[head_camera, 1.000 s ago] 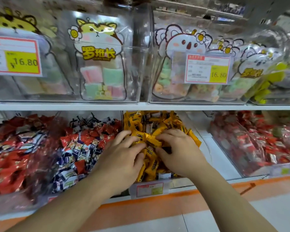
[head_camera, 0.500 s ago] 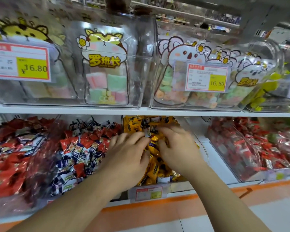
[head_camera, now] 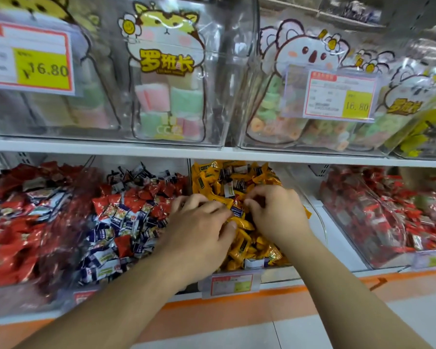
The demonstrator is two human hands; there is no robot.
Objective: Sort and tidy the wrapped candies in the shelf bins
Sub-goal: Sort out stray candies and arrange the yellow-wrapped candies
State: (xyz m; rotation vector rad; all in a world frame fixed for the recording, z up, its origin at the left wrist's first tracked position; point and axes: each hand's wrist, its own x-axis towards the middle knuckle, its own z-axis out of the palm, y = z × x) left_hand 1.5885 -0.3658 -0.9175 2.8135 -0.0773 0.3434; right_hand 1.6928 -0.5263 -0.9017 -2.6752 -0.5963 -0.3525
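Both hands work in the yellow candy bin [head_camera: 239, 264]. The left hand [head_camera: 199, 227] lies flat, fingers spread; the right hand [head_camera: 275, 212] pinches a blue-wrapped stray [head_camera: 238, 211]. Lift it alone and move it left.

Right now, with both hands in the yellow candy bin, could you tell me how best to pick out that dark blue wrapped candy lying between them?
Pinch the blue candy by its upper end, coming from above with the right hand. It lies on top of the yellow candies, tilted, with its top exposed, and the right fingertips are already curled just beside it. The left hand covers its lower side.
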